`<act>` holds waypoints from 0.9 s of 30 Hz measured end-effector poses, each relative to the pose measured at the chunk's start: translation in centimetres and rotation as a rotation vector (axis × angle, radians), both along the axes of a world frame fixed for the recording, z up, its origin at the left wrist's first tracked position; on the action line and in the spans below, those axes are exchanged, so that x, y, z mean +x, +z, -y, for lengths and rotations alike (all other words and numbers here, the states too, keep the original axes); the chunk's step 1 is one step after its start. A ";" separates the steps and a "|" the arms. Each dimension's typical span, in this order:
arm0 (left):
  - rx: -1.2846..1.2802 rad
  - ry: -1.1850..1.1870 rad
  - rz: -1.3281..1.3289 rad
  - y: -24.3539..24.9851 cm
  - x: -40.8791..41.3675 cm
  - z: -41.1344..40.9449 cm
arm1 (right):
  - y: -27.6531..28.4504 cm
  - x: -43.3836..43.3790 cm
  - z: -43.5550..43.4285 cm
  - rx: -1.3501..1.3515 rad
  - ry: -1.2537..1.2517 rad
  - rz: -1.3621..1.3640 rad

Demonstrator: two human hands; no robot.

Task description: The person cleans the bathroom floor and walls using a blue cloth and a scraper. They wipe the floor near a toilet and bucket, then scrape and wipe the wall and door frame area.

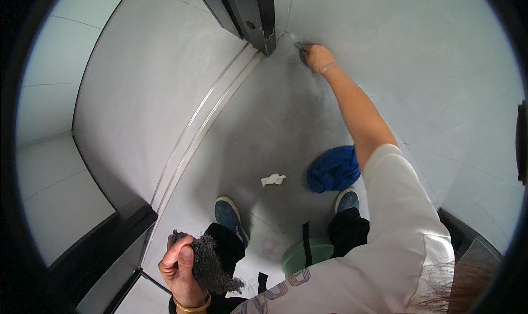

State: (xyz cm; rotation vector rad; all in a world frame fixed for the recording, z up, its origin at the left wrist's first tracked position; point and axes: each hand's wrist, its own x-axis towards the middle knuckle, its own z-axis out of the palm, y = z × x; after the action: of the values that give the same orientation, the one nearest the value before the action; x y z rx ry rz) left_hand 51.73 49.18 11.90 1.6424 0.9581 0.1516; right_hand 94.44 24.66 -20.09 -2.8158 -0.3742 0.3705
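Note:
My left hand [181, 268] is raised at the lower left, its thumb and fingers pinching a dark, frayed pad of steel wool [208, 266]. A gold-coloured bangle circles that wrist. Stretched far forward, my right hand [319, 58] grips a small flat scraper-like tool [300, 46]; its handle is mostly hidden in the fist. The tool's tip is low in the corner where the grey floor [272, 120] meets the grey wall [392, 54]. Whether the tip touches the surface cannot be told.
Beside my right hand stands a dark door frame post [264, 21], with a metal floor track [206, 116] running from it. A blue cloth or plastic bundle [334, 169] and a crumpled white tissue [273, 180] lie before my shoes. A green tub [295, 258] is beneath me.

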 end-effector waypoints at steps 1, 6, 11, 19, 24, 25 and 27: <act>-0.019 0.029 0.007 0.1 0.1 0.2 | -0.1 -0.1 -0.6 -0.020 0.028 -0.029; -0.038 0.110 0.022 0.2 -1.1 -0.2 | 2.1 -5.5 -3.7 -0.220 0.297 -0.028; -0.070 0.058 0.017 0.1 0.1 0.6 | 3.1 -2.8 -4.1 -0.094 0.165 -0.046; -0.058 0.063 0.025 0.5 -0.8 0.6 | 4.2 -8.1 -5.9 0.016 0.238 -0.041; -0.027 0.053 0.080 0.2 -0.4 0.8 | 3.2 -8.0 -4.7 -0.105 0.308 -0.108; -0.032 0.090 0.093 -0.1 -1.5 0.1 | 4.7 -9.5 -5.0 -0.222 0.419 -0.175; -0.016 0.116 0.089 0.1 -2.1 -0.2 | 6.7 -12.6 -2.8 -0.203 0.232 -0.393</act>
State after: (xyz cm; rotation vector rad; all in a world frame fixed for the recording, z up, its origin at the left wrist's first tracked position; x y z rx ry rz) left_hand 49.64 49.39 12.00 1.5531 0.9848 0.2926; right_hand 81.81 27.50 -13.43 -2.8006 -0.6030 1.0445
